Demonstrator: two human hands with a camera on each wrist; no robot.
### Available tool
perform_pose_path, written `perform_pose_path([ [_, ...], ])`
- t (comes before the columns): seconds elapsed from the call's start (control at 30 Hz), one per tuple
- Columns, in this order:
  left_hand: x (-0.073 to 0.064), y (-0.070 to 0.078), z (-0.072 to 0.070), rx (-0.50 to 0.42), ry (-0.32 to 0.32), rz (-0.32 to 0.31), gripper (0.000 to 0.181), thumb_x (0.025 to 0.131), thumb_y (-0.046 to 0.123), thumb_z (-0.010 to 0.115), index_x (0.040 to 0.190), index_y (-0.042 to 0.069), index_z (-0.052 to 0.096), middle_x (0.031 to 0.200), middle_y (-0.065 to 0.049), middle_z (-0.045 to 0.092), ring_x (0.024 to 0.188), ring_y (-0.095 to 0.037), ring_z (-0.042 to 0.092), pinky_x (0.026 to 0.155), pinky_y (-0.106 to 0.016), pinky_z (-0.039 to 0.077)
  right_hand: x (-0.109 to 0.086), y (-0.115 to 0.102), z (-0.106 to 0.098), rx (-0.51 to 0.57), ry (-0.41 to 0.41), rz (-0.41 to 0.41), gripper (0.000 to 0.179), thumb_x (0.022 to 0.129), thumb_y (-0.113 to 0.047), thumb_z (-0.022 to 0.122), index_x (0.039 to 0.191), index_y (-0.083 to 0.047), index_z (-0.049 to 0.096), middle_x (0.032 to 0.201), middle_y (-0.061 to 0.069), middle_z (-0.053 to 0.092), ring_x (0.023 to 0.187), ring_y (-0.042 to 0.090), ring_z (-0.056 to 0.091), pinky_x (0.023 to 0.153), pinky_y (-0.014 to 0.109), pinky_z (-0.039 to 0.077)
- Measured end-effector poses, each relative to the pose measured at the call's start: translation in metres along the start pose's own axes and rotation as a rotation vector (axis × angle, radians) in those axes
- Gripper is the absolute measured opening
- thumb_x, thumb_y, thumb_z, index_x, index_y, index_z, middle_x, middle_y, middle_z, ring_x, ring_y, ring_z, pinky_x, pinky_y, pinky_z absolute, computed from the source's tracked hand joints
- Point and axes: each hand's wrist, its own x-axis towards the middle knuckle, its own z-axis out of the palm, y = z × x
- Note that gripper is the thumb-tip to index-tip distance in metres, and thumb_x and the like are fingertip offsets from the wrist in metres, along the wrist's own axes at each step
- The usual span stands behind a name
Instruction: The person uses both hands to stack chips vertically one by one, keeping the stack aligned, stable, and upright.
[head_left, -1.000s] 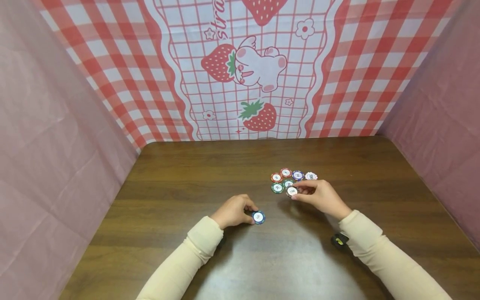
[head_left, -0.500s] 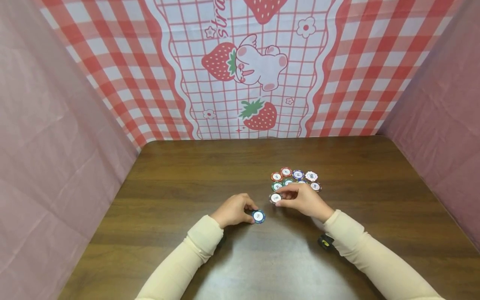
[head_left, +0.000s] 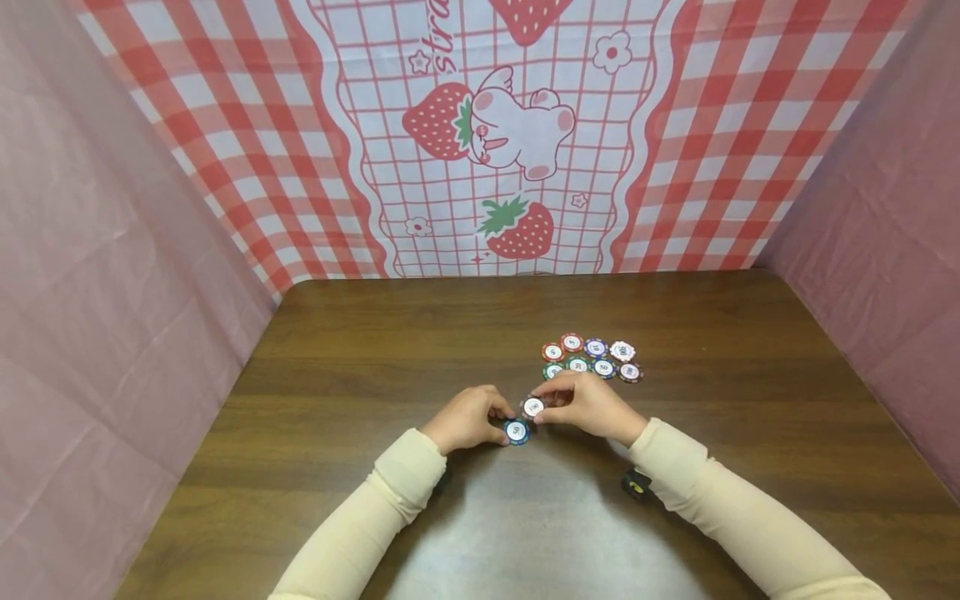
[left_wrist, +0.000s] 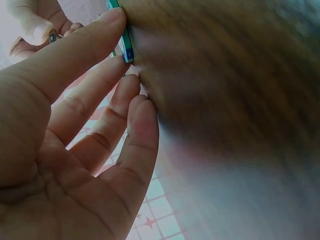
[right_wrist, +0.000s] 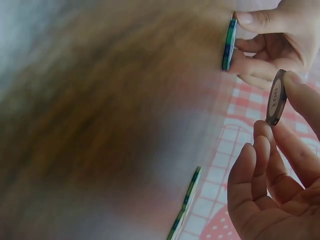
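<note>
In the head view, my left hand [head_left: 462,421] pinches a blue-rimmed poker chip [head_left: 516,432] between thumb and fingers, down on the table. Seen edge-on in the left wrist view, the rim of this blue poker chip [left_wrist: 129,48] looks blue and green. My right hand [head_left: 594,407] pinches a dark-rimmed poker chip [head_left: 533,407] marked 100, just beyond and right of the blue one. The right wrist view has this dark chip [right_wrist: 276,97] raised off the table and apart from the blue chip [right_wrist: 229,45].
Behind my right hand lie several chips in two rows, among them a red chip [head_left: 572,342], a white chip [head_left: 622,351] and a green chip [head_left: 577,365]. They rest on a brown wooden table [head_left: 360,333]. A checked strawberry cloth [head_left: 517,233] hangs at the back, pink cloth at both sides.
My right hand has carried the dark chip left and toward me, from the chip rows to beside the blue chip. My left hand has stayed in place.
</note>
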Motion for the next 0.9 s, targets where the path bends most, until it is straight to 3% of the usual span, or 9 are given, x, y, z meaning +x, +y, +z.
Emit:
perform_pose_path([
  [0.43,0.000,0.000,0.000,0.008,0.003,0.005,0.027,0.071,0.014,0.086,0.095,0.010,0.076,0.092,-0.001,0.067,0.085,-0.015,0.061,0.077,-0.026,0.047,0.008,-0.006,0.012,-0.044,-0.099,-0.022,0.022,0.074,-0.023,0.085,0.092,-0.015,0.076,0.076,-0.009,0.063,0.067,0.000,0.054,0.062,0.020,0.047],
  [0.9,0.001,0.000,0.001,0.028,-0.003,-0.026,0.030,0.069,0.018,0.088,0.097,0.014,0.076,0.089,0.002,0.066,0.083,-0.011,0.059,0.076,-0.023,0.046,0.010,-0.011,0.019,-0.109,-0.154,-0.048,0.024,0.074,-0.021,0.084,0.094,-0.010,0.075,0.078,-0.003,0.066,0.067,0.001,0.052,0.062,0.018,0.045],
])
